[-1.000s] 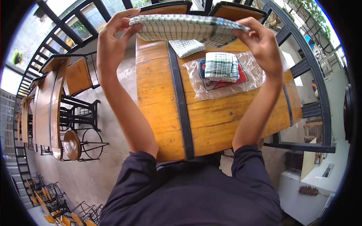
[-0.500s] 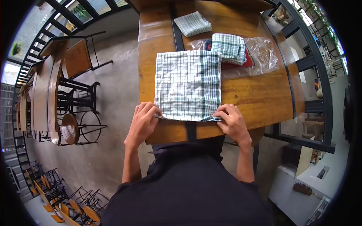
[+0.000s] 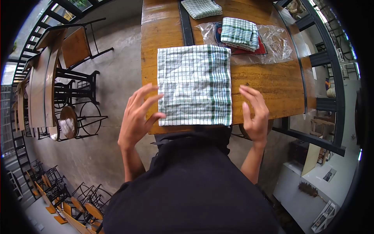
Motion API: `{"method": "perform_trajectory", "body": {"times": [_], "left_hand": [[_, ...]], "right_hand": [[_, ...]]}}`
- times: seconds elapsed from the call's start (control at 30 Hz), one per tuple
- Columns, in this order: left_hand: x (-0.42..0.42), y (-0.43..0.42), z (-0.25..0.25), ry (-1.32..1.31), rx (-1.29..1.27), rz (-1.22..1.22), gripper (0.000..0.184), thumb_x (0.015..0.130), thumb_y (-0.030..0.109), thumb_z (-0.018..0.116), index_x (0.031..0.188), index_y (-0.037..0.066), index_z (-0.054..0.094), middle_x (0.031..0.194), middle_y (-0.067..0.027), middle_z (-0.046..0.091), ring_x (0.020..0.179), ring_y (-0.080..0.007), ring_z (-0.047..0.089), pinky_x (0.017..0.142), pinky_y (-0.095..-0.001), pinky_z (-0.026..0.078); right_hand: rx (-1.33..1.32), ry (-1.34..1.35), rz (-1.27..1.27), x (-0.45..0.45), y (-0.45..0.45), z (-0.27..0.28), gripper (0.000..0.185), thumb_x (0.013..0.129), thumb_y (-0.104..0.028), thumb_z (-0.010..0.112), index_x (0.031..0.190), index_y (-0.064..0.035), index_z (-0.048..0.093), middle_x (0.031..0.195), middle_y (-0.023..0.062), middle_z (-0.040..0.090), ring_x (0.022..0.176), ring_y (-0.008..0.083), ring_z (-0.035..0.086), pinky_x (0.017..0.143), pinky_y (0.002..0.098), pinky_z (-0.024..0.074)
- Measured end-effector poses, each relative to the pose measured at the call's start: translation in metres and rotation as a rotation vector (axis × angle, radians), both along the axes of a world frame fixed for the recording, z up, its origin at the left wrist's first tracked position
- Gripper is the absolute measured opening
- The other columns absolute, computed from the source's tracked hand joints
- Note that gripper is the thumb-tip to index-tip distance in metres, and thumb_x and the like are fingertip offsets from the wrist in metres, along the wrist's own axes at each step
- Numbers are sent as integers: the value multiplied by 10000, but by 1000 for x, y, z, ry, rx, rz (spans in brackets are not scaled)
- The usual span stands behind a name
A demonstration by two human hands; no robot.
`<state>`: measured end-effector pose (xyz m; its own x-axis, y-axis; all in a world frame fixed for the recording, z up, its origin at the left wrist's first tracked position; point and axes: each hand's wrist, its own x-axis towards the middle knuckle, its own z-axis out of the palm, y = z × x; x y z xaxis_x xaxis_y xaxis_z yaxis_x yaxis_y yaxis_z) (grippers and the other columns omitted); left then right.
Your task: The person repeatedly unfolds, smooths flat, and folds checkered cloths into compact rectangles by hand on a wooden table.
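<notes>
A white and green checked cloth lies flat on the wooden table, its lower edge close to the table's near edge. My left hand is raised at the cloth's left side, fingers apart and thumb near the lower left corner; whether it touches the fabric I cannot tell. To the right of the cloth, my right hand hovers with fingers spread and holds nothing. Beyond the cloth sit a folded checked cloth on clear plastic wrapping and a second folded cloth at the far edge of view.
Something red and dark shows beneath the folded cloth on the plastic. On the left stand another wooden table and a chair. A black metal frame runs along the right, and a white counter is at the lower right.
Both hands have let go of the cloth's lower corners and opened, moving outward and up. The cloth's near edge now lies flat. The view has shifted slightly.
</notes>
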<state>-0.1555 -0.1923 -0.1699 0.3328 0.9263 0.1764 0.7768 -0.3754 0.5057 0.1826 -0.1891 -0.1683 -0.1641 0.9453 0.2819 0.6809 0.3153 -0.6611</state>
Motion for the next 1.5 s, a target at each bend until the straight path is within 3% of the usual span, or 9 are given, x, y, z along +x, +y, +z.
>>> {"method": "perform_trajectory", "body": {"times": [0.17, 0.3, 0.53, 0.73, 1.0, 1.2, 1.27, 1.37, 1.5], "left_hand": [[56, 54, -33, 109, 146, 6, 759, 924, 370, 613, 1523, 43, 279, 1581, -160, 274, 1488, -324, 192, 1192, -458, 198], [54, 70, -70, 284, 132, 12, 662, 988, 334, 503, 1535, 50, 259, 1605, -148, 229, 1504, -322, 137, 1214, -443, 118], [53, 67, -67, 257, 82, 44, 646, 1001, 406, 436, 1518, 40, 306, 1614, -152, 205, 1502, -346, 128, 1217, -458, 74], [54, 68, -66, 263, 63, 57, 633, 1003, 394, 423, 1515, 38, 310, 1611, -163, 205, 1506, -349, 107, 1214, -467, 61], [51, 70, -72, 289, 74, 190, 656, 1030, 455, 357, 1510, 11, 300, 1616, -154, 192, 1498, -355, 114, 1199, -482, 74], [36, 85, -73, -127, 101, 290, 512, 1028, 316, 466, 1434, 10, 406, 1517, -167, 379, 1421, -327, 295, 1175, -446, 184], [24, 105, -73, -217, 119, 283, 507, 1002, 275, 542, 1429, 31, 420, 1442, -169, 467, 1374, -322, 371, 1150, -428, 249], [11, 135, -61, -91, 92, 200, 549, 970, 247, 592, 1456, 72, 405, 1386, -125, 532, 1332, -299, 433, 1135, -414, 288], [9, 165, -68, 47, 89, 105, 470, 936, 219, 628, 1379, 103, 523, 1289, -74, 582, 1284, -265, 458, 1117, -402, 303]], "right_hand": [[35, -422, 120, -88, 42, -40, 663, 1006, -399, 465, 1524, -29, 279, 1583, 214, 233, 1469, 349, 229, 1183, 476, 209], [9, -470, 124, -105, 49, -72, 735, 1002, -508, 409, 1545, -46, 231, 1611, 183, 186, 1488, 326, 193, 1189, 496, 160], [-79, -596, 35, -81, 45, -65, 812, 984, -606, 321, 1555, -44, 192, 1634, 98, 168, 1499, 276, 176, 1192, 511, 125], [-103, -652, 57, -78, 57, -21, 715, 946, -486, 550, 1401, 56, 451, 1470, 230, 439, 1400, 319, 380, 1147, 452, 269], [-175, -767, 32, -78, 102, -64, 884, 946, -679, 253, 1571, -79, 75, 1641, 149, 28, 1519, 277, 38, 1217, 495, 83], [-59, -717, -27, -57, 103, -56, 776, 985, -603, 298, 1555, -83, 217, 1626, 145, 162, 1512, 288, 122, 1201, 541, 93], [125, -704, -25, -46, 114, -51, 651, 993, -491, 455, 1492, -79, 382, 1551, 166, 354, 1455, 291, 306, 1178, 523, 191], [178, -565, 83, -44, 135, -23, 472, 893, -283, 700, 1306, -81, 593, 1233, 93, 654, 1150, 236, 601, 1033, 415, 383], [190, -624, 153, -46, 159, -26, 464, 861, -317, 717, 1249, -81, 623, 1182, 97, 656, 1129, 223, 603, 989, 392, 411]]}}
